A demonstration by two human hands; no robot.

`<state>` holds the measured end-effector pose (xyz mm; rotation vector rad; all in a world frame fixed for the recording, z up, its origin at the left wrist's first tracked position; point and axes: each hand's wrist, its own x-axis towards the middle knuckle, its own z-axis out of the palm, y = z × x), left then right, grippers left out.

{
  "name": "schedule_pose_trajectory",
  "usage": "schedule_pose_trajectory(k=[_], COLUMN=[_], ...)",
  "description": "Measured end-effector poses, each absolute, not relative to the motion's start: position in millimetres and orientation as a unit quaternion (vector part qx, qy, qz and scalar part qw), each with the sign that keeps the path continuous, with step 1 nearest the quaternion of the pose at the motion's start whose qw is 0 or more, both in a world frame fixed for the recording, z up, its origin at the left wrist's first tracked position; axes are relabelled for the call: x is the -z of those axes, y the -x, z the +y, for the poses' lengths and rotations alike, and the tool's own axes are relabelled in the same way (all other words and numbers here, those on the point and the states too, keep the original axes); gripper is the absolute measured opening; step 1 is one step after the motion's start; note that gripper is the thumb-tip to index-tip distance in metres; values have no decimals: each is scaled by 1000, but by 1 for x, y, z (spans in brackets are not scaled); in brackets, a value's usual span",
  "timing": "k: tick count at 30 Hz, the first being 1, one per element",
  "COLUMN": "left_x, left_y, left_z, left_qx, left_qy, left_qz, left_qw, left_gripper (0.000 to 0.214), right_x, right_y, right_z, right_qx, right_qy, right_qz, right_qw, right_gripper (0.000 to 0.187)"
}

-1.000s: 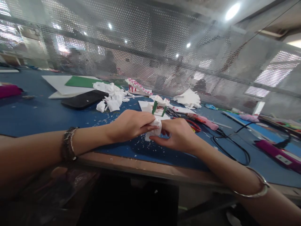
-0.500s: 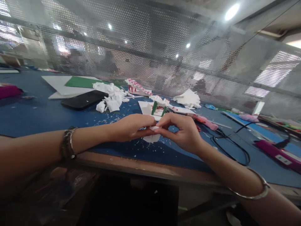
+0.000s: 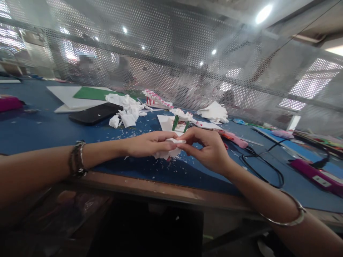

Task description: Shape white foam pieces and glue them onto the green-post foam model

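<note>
My left hand (image 3: 150, 143) and my right hand (image 3: 206, 146) meet over the near part of the blue table. Between their thumbs and fingertips they pinch a small folded piece of white tissue paper (image 3: 175, 141). More white paper (image 3: 166, 154) shows just below my left fingers; whether it joins the pinched piece I cannot tell. Right behind the hands stands a small model with green posts (image 3: 175, 123) and a white, pink-dotted top on a white base. White scraps lie scattered around the hands.
Crumpled white paper (image 3: 125, 107) and a black phone (image 3: 96, 113) lie to the left. Behind stands a model with red posts (image 3: 150, 101). A stack of white paper (image 3: 213, 112), a pink-handled tool (image 3: 238, 140), black cable (image 3: 278, 175) and purple power strip (image 3: 317, 176) are on the right.
My left hand has turned slightly, its thumb now lying along the white tissue paper. More of the paper shows between and below the fingers. The right hand has barely moved.
</note>
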<state>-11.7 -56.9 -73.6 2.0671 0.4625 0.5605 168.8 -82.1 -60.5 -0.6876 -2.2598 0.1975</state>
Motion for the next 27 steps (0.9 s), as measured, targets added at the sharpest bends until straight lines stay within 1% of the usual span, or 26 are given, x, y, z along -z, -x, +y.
schedule_pose_trajectory(k=[2, 4, 6, 8, 11, 14, 17, 20, 22, 24, 27], left_x=[73, 73, 74, 76, 78, 78, 77, 77, 78, 79, 79], left_y=[12, 11, 9, 8, 7, 7, 8, 7, 6, 5, 4], left_z=[-59, -60, -61, -59, -56, -55, -56, -57, -57, -57, -57], left_qx=[-207, -193, -195, -210, -230, -231, -235, -237, -241, -246, -231], left_qy=[-820, -795, -761, -736, -733, -748, -748, -737, -722, -703, -691], left_qz=[162, 142, 135, 130, 119, 123, 125, 108, 105, 124, 157], left_qw=[508, 557, 604, 630, 629, 610, 607, 624, 640, 655, 667], left_gripper=[30, 36, 33, 27, 21, 20, 18, 18, 18, 21, 35], right_x=[61, 61, 60, 59, 59, 58, 57, 57, 58, 59, 61], right_y=[-168, -168, -168, -168, -169, -172, -173, -172, -171, -170, -170], right_z=[-83, -83, -83, -83, -82, -82, -82, -82, -82, -81, -80], right_qx=[-75, -48, 3, 53, 111, 152, 140, 107, 108, 118, 135], right_qy=[273, 269, 258, 246, 230, 220, 225, 257, 280, 283, 260], right_qz=[-885, -890, -895, -897, -901, -904, -902, -900, -898, -897, -904], right_qw=[370, 365, 364, 362, 350, 333, 341, 335, 323, 318, 311], right_gripper=[15, 17, 17, 16, 17, 23, 26, 21, 19, 19, 19])
